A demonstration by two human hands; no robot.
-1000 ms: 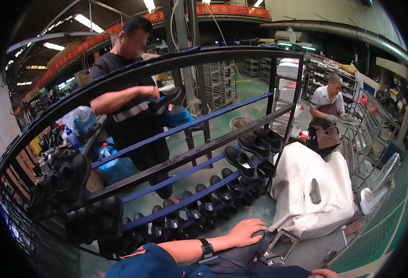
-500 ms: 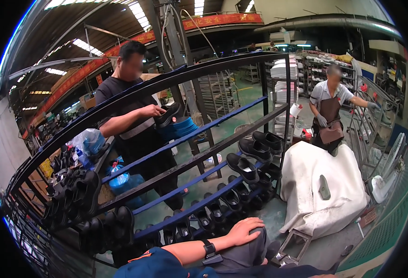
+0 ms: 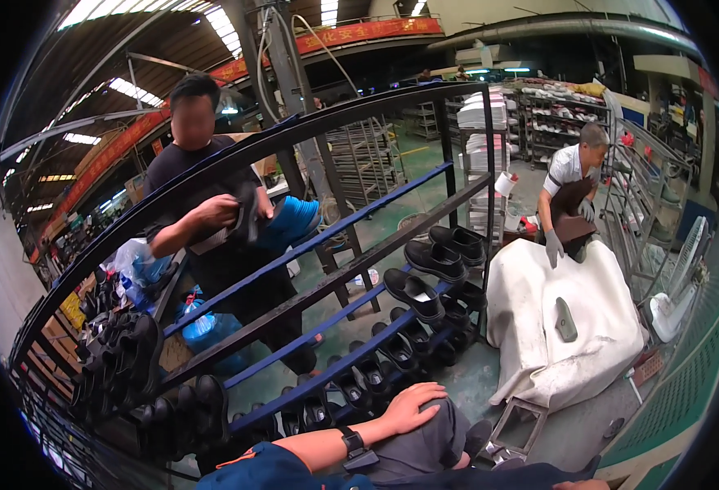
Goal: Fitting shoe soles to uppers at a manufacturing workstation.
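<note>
My left hand point(image 3: 413, 408) lies flat over my grey-trousered knee point(image 3: 437, 433), fingers stretched out and holding nothing. A dark wristband device point(image 3: 352, 442) is on that wrist. At the bottom edge, right of centre, only a sliver of skin shows, probably my right hand point(image 3: 582, 485); its fingers are hidden. Just beyond my knee stands a black and blue metal rack point(image 3: 294, 359). Black shoes stand in rows on its bars, among them a black shoe with a pale insole point(image 3: 415, 296).
Behind the rack a person point(image 3: 200, 175) handles a dark shoe beside blue pieces point(image 3: 288, 219). At right, an aproned, gloved person point(image 3: 574, 184) bends by a white cloth-covered block point(image 3: 523, 327) bearing a green sole-shaped piece point(image 3: 566, 320). A white fan point(image 3: 686, 278) stands beyond.
The aproned person has bent down and brought a gloved hand from the side rack to the white cloth. The person behind the rack has lowered and turned the shoe. My left hand stays on my knee.
</note>
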